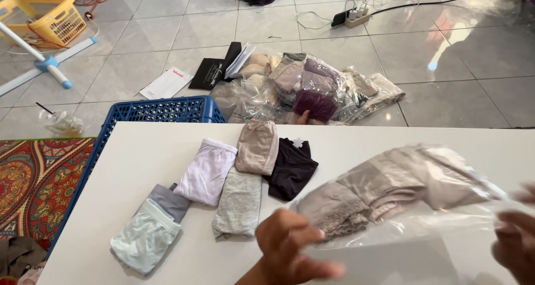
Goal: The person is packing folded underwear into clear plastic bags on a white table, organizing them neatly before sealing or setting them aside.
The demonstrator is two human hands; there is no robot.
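Both hands on a clear bag of beige underwear, lower right of frame

Left hand (290, 246) pinched the plastic bag (401, 196) with fingers curled; right hand (515, 237) gripped its other end, blurry, above the white table (139, 168).

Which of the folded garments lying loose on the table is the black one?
The black garment at the right end of the row, beside the beige one; it alone is dark and carries a small white flower.

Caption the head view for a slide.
Two hands, left hand and right hand, hold a clear bag of beige garments above folded underwear on a white table.
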